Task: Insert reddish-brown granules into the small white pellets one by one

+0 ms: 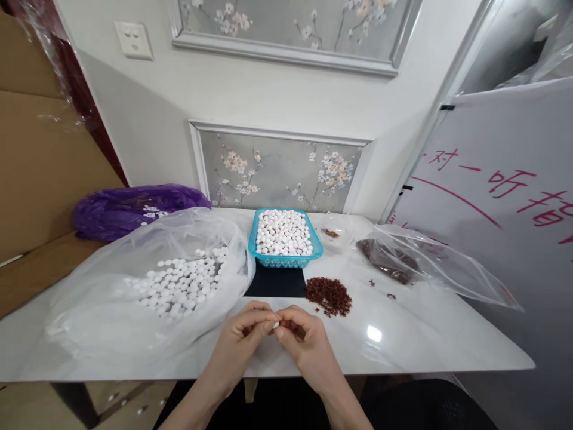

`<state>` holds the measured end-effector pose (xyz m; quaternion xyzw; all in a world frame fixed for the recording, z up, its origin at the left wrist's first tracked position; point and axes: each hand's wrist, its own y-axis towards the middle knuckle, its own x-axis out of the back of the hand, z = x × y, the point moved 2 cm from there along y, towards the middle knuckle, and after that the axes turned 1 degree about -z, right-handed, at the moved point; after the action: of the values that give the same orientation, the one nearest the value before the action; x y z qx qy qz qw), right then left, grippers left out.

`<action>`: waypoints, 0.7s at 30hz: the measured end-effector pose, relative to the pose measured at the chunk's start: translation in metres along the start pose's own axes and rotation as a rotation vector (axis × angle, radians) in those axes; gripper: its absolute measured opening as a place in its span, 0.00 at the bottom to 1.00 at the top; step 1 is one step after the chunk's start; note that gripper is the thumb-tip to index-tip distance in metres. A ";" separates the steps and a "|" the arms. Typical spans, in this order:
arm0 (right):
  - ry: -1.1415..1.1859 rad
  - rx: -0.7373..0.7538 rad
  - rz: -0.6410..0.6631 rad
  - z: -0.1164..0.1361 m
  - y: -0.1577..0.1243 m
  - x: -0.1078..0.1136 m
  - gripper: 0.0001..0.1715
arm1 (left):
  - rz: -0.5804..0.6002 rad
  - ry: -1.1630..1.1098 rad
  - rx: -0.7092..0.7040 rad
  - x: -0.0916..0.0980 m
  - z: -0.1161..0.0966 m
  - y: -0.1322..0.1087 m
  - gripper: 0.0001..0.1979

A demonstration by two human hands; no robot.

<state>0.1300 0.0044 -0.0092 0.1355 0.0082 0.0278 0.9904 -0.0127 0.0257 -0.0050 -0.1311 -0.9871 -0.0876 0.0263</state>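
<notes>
A small white bead-like piece (275, 325) shows at the fingertips of both hands, just above the front of the table. My left hand (245, 334) is closed, pinching it between thumb and finger. My right hand (307, 337) is closed too, its thumb and fingers bent up against the same piece; whatever else they grip is hidden. Just beyond the right hand lies a heap of small reddish-brown bits (329, 296). To the left, a large clear plastic bag (94, 310) lies open with many white pieces (183, 283) inside. A blue basket (286, 261) full of white pieces stands behind the hands.
A black mat (277, 282) lies before the basket on the white table (421, 343). At right, a clear bag holds dark brown contents (389, 261); a small bag (332, 230) sits nearby. A purple bag (125, 209) and cardboard (45, 143) are at left, a whiteboard (492, 239) at right.
</notes>
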 end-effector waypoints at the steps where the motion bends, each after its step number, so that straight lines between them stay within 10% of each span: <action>1: -0.004 -0.003 -0.003 0.000 0.000 0.000 0.06 | -0.002 0.014 -0.005 0.000 0.000 0.000 0.07; 21: 0.123 -0.039 0.147 0.014 0.002 -0.004 0.13 | -0.008 -0.337 0.163 -0.004 -0.011 -0.001 0.10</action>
<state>0.1263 0.0019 0.0049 0.1142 0.0583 0.1088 0.9858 -0.0087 0.0218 0.0051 -0.1375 -0.9819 0.0161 -0.1294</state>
